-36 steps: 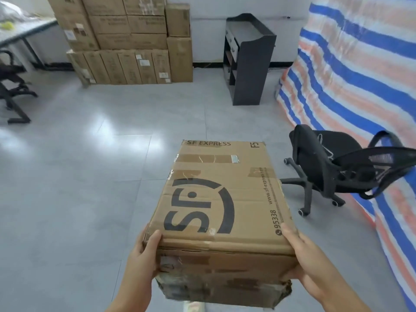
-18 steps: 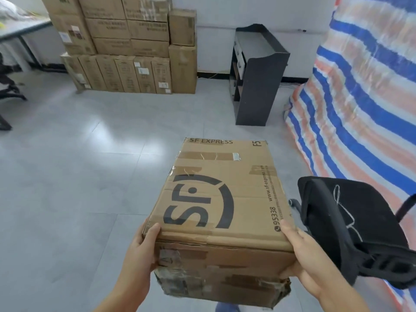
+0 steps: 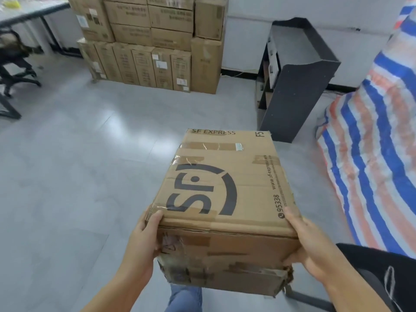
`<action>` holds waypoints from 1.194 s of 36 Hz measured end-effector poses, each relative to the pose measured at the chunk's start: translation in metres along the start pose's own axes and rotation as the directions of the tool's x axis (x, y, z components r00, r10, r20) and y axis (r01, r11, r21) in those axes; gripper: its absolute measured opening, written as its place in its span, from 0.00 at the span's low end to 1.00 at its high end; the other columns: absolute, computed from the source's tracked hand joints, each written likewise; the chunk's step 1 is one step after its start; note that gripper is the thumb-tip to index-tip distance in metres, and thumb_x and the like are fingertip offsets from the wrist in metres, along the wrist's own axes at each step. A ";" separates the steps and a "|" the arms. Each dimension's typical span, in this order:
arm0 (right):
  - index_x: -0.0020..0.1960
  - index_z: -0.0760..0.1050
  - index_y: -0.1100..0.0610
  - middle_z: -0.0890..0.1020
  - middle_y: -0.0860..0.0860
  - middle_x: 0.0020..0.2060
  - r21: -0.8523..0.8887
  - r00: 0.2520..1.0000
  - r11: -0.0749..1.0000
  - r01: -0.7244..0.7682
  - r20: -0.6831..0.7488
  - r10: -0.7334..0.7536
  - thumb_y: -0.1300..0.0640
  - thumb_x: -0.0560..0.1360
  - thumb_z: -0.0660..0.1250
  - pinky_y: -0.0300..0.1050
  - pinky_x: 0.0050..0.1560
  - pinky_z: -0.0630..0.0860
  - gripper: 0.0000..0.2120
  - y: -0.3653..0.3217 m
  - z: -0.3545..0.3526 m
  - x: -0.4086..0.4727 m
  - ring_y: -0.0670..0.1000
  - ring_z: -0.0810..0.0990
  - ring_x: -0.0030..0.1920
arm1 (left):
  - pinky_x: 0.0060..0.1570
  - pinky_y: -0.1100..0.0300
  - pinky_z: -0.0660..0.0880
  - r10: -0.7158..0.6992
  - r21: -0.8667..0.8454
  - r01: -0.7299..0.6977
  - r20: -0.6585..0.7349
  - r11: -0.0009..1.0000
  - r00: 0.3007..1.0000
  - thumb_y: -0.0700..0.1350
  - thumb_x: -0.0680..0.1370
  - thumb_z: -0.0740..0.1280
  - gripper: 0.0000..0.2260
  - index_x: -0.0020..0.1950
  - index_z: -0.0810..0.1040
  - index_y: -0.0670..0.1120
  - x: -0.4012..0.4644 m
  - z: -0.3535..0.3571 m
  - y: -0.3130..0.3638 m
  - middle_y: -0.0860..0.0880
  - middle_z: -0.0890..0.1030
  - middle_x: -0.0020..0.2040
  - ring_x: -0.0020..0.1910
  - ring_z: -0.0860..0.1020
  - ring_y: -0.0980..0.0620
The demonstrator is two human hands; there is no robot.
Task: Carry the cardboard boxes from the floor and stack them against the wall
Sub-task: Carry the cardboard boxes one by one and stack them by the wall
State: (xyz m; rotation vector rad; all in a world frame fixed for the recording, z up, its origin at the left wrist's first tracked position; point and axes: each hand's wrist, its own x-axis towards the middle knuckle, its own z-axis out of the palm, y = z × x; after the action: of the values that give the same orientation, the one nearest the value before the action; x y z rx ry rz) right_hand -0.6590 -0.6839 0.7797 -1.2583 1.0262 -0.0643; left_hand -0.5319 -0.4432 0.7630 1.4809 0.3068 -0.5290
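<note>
While both hands hold the SF Express box point(image 3: 225, 199) up in the air, left hand point(image 3: 144, 242) & right hand point(image 3: 315, 246) fingers curl round its near corners. Bottom looks torn, so it may rip. Black chair point(image 3: 378, 275) is v. close, could bump.

Floor point(image 3: 94, 167): grey tile, glossy, with light patches. Standing directly on it: a stack of cardboard boxes point(image 3: 153, 43) against the far wall; a dark shelf unit point(image 3: 299, 86) to the right of the stack; a striped tarpaulin heap point(image 3: 371, 154) at the right edge; a black chair base point(image 3: 15, 75) and the counter point(image 3: 27, 12) legs at far left.
</note>
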 end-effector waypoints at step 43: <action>0.57 0.75 0.46 0.83 0.50 0.50 -0.079 0.988 0.986 0.147 0.061 -0.143 0.45 0.80 0.57 0.62 0.44 0.77 0.11 -0.596 0.253 0.675 0.57 0.80 0.51 | 0.42 0.53 0.75 0.135 -0.045 -0.134 0.009 0.990 0.991 0.46 0.81 0.59 0.11 0.62 0.76 0.51 0.743 0.293 0.461 0.61 0.83 0.35 0.33 0.79 0.66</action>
State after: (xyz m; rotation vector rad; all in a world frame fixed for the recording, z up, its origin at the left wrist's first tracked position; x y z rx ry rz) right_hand 0.1824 -1.0880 0.8389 -1.4020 0.8962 -0.0992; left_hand 0.3000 -0.8400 0.8064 1.4433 0.2063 -0.4205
